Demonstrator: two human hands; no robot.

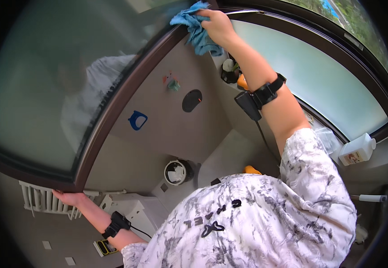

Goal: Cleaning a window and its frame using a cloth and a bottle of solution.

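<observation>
My right hand (219, 27) is raised to the top of an opened window sash (96, 145) with a dark brown frame and frosted glass. Its fingers are closed on a crumpled blue cloth (197, 32), which lies against the sash's upper corner by the window frame. Down at the lower left, my left hand (70, 198) grips the sash's bottom corner, its fingers partly hidden by the frame. A black strap with a small device and cable sits on each forearm.
A frosted lower pane (310, 67) stands at the right. White plastic bottle (357, 149) and clear container (327, 140) rest on the sill, with a plant pot (229, 71) farther along. Below are a bin (176, 172), a white radiator (46, 201) and a white cabinet (133, 210).
</observation>
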